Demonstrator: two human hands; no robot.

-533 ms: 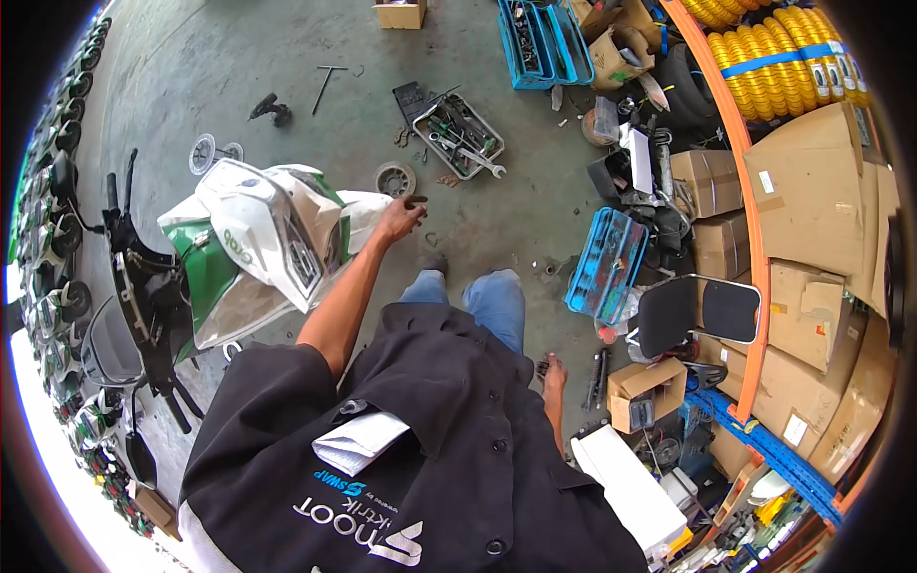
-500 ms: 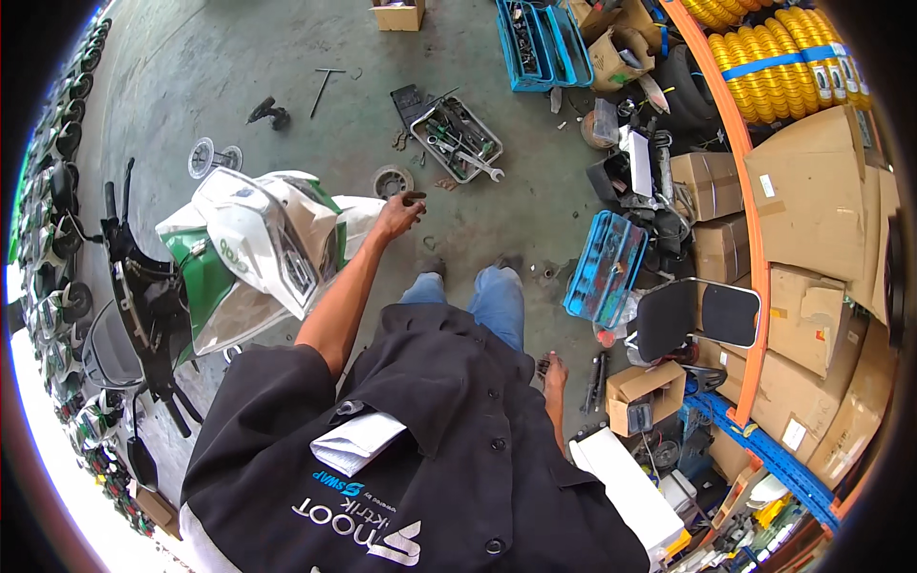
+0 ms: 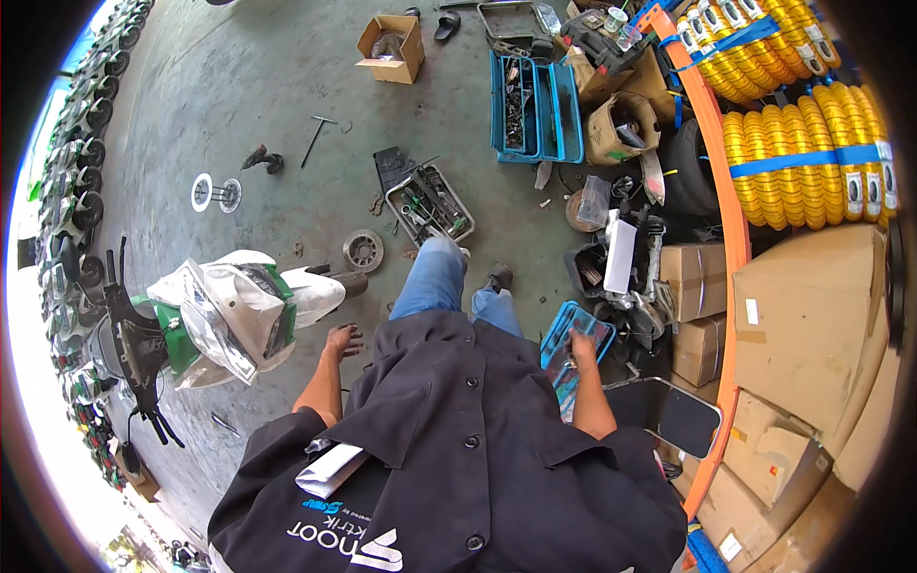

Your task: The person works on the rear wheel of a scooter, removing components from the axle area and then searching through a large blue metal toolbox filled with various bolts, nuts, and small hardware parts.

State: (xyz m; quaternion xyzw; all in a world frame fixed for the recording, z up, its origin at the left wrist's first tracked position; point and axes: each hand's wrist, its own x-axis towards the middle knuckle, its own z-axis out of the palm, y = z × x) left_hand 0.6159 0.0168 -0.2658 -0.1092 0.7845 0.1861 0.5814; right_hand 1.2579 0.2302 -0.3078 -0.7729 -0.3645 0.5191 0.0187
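Note:
My left hand hangs beside my hip with its fingers apart and nothing in it. Nearest to it is the motor scooter, with white and green front panels partly under clear wrap. On my right side, my right hand hangs over the blue metal toolbox tray on the floor. Its fingers look loosely bent, partly hidden from above, and I see nothing held in them. Ahead of my feet lies a grey tray of hand tools. A round metal wheel hub rests left of that tray.
A power drill, a T-handle wrench and a silver spool-shaped part lie farther left. An open blue toolbox and a cardboard box stand ahead. An orange rack post and cartons line the right.
My view has shifted forward, and one leg has stepped toward the tool tray. My left hand has drawn back from near the hub to my side. My right hand has swung forward over the blue tray.

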